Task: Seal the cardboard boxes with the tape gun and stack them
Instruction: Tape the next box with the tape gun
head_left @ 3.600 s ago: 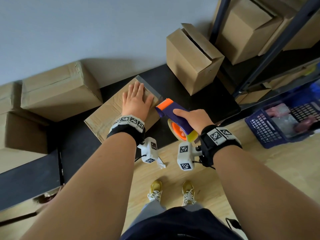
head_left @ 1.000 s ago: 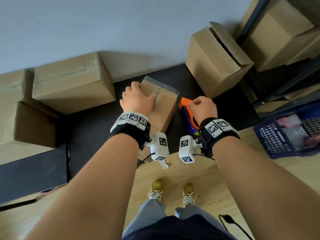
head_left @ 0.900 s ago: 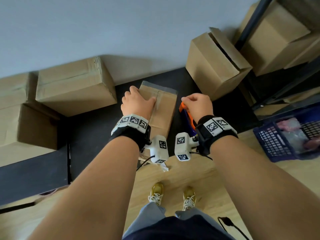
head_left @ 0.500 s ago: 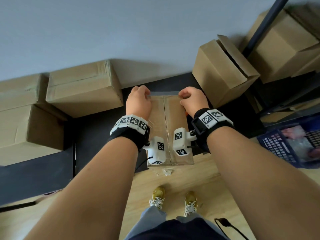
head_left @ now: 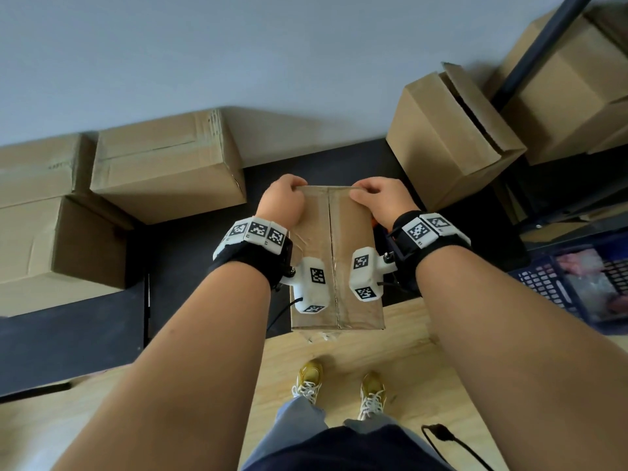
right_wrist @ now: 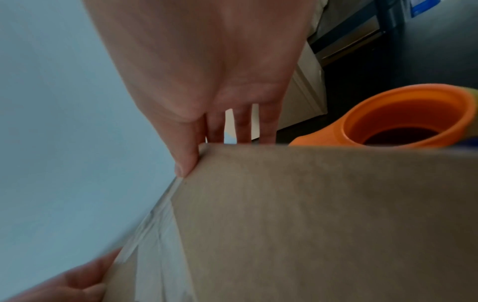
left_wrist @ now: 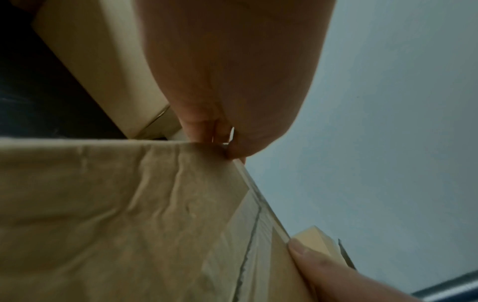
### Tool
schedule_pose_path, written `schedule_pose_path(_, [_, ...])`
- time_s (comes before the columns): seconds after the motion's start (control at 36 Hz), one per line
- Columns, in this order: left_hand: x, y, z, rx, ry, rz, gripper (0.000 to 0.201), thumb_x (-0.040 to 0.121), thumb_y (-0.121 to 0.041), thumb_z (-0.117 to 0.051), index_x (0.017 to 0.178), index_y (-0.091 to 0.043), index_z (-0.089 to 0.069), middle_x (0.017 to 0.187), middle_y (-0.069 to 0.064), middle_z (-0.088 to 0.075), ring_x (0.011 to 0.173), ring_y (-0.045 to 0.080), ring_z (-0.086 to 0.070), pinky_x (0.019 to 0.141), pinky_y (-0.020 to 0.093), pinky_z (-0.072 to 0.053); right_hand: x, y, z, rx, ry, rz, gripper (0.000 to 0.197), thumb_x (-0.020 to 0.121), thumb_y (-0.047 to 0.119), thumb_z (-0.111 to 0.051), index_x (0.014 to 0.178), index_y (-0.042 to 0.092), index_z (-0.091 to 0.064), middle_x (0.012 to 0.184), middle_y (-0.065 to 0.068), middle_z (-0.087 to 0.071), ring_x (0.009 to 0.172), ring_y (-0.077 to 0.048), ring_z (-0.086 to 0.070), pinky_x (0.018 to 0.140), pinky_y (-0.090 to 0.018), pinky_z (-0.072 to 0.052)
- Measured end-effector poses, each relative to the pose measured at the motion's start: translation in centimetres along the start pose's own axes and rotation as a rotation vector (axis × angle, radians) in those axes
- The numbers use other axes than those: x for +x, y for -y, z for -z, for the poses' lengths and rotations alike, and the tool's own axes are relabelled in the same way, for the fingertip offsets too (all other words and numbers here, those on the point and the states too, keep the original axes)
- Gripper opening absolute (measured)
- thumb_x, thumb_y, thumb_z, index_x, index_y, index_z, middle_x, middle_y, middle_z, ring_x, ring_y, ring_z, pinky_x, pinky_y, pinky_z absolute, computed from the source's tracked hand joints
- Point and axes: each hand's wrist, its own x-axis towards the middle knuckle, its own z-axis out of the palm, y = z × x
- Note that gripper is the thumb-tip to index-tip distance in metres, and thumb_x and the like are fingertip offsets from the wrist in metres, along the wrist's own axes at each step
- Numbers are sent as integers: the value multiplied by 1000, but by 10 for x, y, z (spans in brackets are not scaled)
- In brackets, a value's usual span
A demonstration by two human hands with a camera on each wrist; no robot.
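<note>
Box (head_left: 334,253) lengthwise, seemingly toward wall (head_left: 238,52)

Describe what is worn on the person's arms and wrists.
Both forearms are bare, no sleeves. The left wrist and right wrist each carry a black strap topped by a curved white band of square black-and-white markers. A white camera block with the same markers hangs inside each wrist, with a thin black cable trailing from the left one.

Setting: storeroom or packing area.
Evidence: stacked cardboard boxes (head_left: 163,164) lined the grey wall (head_left: 238,45); a dark metal rack (head_left: 543,45) held more boxes; a blue crate (head_left: 577,283) sat on the wooden floor (head_left: 424,368).
</note>
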Motion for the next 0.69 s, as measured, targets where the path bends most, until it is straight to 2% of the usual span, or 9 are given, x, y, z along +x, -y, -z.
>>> schedule_pose_path(0.06, [-1, 4, -3, -89, 10, 33, 33, 98, -13, -36, 125, -18, -54, 117, -1, -57, 102, 12, -51, 83, 24, -40, 0, -3, -1, 36, 3, -9, 27, 97, 23, -63, 121, 12, -68, 114, -1, -67, 106, -17, -62, 92, -36, -53])
schedule_pose_path(0.14, [0, 7, -5, -212, 32, 97, 29, 99, -19, -37, 122, -22, -54, 115, -3, -56, 103, 13, -52, 82, 26, -40, 0, -5, -4, 83, 4, -35, 27, 98, 23, -61, 122, 14, -68, 119, -3, -67, 109, -18, -62, 96, -35, -52])
schedule_pose_path(0.19, [1, 3, -5, -208, 64, 100, 26, 100, -32, -41, 119, -24, -55, 113, -4, -56, 103, 13, -53, 83, 27, -40, 1, -3, -5, 83, 10, -39, 23, 97, 21, -61, 118, 15, -70, 118, -3, -68, 110, -20, -63, 97, -38, -51])
schedule_pose_path(0.25, [2, 1, -8, -169, 113, 58, 28, 97, -43, -45, 117, -28, -57, 115, -2, -57, 101, 13, -55, 78, 23, -41, 1, 1, -5, 72, 44, -28, 21, 99, 18, -57, 115, 18, -71, 117, -2, -68, 109, -19, -62, 98, -36, -50])
schedule_pose_path(0.31, [3, 2, -12, -166, 113, 14, 24, 95, -42, -50, 113, -31, -61, 117, 0, -58, 98, 11, -57, 69, 17, -40, 0, 2, -5, 69, 72, -7, 23, 100, 16, -54, 116, 18, -70, 118, 0, -66, 109, -15, -60, 98, -32, -48])
schedule_pose_path(0.36, [2, 3, -15, -192, 90, 16, 21, 94, -41, -53, 110, -31, -62, 113, -2, -59, 97, 10, -57, 66, 16, -41, -2, 1, -6, 64, 71, 9, 24, 100, 20, -55, 119, 18, -69, 117, 2, -65, 108, -13, -58, 95, -27, -47])
schedule_pose_path(0.47, [1, 5, -19, -224, 57, 11, 21, 90, -44, -60, 104, -29, -64, 102, -6, -62, 93, 9, -59, 72, 21, -48, 1, -3, -8, 69, 37, 22, 28, 97, 30, -63, 118, 14, -71, 116, 0, -67, 105, -12, -59, 82, -19, -45])
schedule_pose_path(0.58, [7, 7, -25, -235, 7, 35, 21, 81, -49, -68, 92, -31, -64, 104, 1, -63, 91, 14, -62, 80, 33, -55, 5, -6, -9, 105, 26, 8, 29, 95, 29, -66, 118, 12, -72, 116, -4, -69, 108, -17, -63, 95, -30, -49])
schedule_pose_path(0.69, [9, 10, -28, -223, -16, 15, 20, 81, -49, -68, 88, -31, -64, 101, 1, -63, 91, 16, -62, 83, 39, -55, 6, -5, -8, 120, 57, 7, 24, 96, 27, -65, 117, 18, -72, 116, -1, -69, 109, -17, -63, 95, -29, -50])
